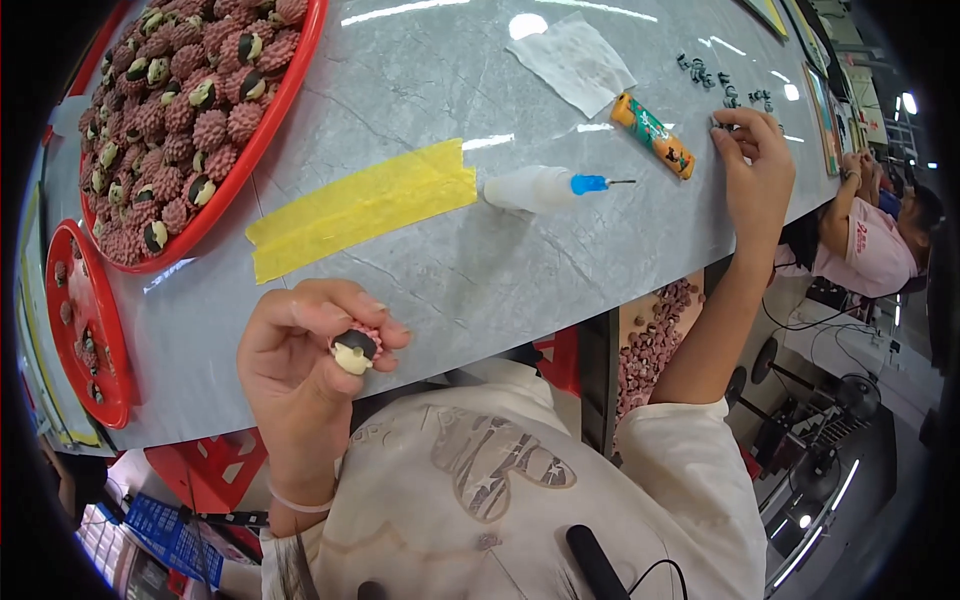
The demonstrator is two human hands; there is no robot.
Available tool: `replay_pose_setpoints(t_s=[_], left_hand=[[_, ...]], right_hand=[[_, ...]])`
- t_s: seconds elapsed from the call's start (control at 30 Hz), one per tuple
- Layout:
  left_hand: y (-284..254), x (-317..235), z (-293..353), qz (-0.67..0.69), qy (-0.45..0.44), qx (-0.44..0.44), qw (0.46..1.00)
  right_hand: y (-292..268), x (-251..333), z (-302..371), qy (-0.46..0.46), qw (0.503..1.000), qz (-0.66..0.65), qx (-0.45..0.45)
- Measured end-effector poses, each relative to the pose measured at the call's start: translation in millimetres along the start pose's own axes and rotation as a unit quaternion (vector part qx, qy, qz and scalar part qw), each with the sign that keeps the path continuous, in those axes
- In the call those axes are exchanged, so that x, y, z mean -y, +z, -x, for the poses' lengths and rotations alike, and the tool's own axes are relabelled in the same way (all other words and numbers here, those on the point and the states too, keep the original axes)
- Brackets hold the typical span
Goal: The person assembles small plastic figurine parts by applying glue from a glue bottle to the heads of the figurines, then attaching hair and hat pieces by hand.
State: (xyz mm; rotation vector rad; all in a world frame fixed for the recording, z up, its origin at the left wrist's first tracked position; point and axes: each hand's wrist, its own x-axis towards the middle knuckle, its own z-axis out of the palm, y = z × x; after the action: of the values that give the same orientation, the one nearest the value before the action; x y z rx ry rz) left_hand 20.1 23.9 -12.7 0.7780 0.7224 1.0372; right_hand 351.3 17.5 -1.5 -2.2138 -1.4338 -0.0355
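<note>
Between the thumb and fingers of my left hand (315, 345) is a small figurine head (354, 350), pink and knobbly at the back, with a black-and-cream face toward me. My right hand (755, 165) reaches to the far right of the table, its thumb and forefinger closed together at the surface. What they pinch, if anything, is too small to make out. Several tiny dark green pieces (728, 92) lie scattered just beyond those fingertips. Left of that hand rests an orange-and-green tube-shaped item (654, 136). A white squeeze bottle (530, 190) with a blue needle tip lies on its side mid-table.
A large red tray (262, 150) heaped with similar pink pieces stands at the far left, a smaller red tray (117, 385) nearer. Yellow tape (360, 210) and a white tissue (572, 65) lie on the grey table (430, 95). Below its edge, a drawer holds pink pieces (655, 340). Another person (865, 235) sits right.
</note>
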Motion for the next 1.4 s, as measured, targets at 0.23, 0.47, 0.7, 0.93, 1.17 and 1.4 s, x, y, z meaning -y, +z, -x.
replay_pose_setpoints(t_s=[0.23, 0.47, 0.7, 0.93, 1.17, 1.4], left_hand=[[1, 0, 1, 0.004, -0.003, -0.001, 1.000], [14, -9, 3, 0.016, -0.034, 0.019, 0.999], [19, 0, 7, 0.054, -0.057, 0.019, 0.997], [11, -2, 13, 0.053, -0.061, 0.023, 0.996], [-4, 10, 11, -0.069, 0.091, 0.087, 0.990], [10, -3, 6, -0.097, 0.023, 0.004, 0.995]], right_hand=[[8, 2, 8, -0.060, 0.990, -0.118, -0.044], [-1, 56, 55, 0.060, 0.713, -0.690, 0.114], [3, 127, 85, 0.033, 0.655, -0.697, 0.291], [17, 146, 94, -0.217, 0.797, -0.528, 0.196], [4, 160, 104, -0.216, 0.873, -0.415, 0.140], [21, 157, 100, -0.247, 0.863, -0.421, 0.128]])
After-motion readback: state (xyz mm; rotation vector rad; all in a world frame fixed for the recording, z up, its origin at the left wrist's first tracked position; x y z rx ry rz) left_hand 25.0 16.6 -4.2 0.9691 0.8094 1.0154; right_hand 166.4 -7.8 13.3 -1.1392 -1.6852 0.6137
